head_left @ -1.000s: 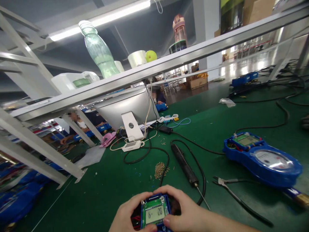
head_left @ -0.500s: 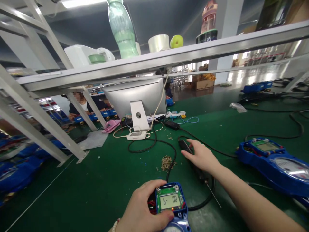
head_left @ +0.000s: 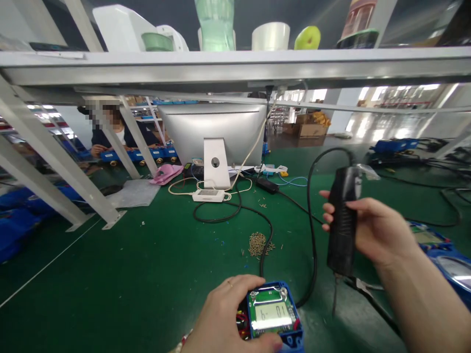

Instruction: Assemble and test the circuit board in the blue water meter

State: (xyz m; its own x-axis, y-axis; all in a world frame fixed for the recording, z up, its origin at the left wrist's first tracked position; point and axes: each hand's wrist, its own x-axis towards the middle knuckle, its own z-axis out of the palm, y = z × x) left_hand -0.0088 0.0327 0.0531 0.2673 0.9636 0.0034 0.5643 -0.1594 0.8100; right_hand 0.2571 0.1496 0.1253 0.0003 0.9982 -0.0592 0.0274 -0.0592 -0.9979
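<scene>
Left hand: low centre of the frame, the left hand (head_left: 228, 314) has its fingers curled round the upper and left sides of a blue meter (head_left: 294, 329), thumb along the lower edge.
Meter: bottom centre, just above the table (head_left: 165, 260) or on it, I cannot tell which; its green circuit board (head_left: 268, 296) is exposed, dark characters on the display (head_left: 273, 315), red wires (head_left: 242, 321) at its left side.
Right hand: right of centre, the right hand (head_left: 379, 233) has its fingers closed round a black electric screwdriver (head_left: 341, 223).
Screwdriver: roughly upright, bit pointing down; a black cord (head_left: 312, 235) arcs from its top leftward and down.
Screws: a small brass-coloured heap (head_left: 258, 244) at centre, above the meter.
Right edge: a second blue meter (head_left: 451, 267), partly behind the right forearm; pliers (head_left: 372, 300) near the bit.
Back: a silver monitor (head_left: 217, 125), its rear facing the camera, and a white adapter (head_left: 209, 195) in front of its foot.
Shelf: a white shelf (head_left: 235, 71) across the top carries a green bottle (head_left: 215, 27) and a tape roll (head_left: 271, 37).
</scene>
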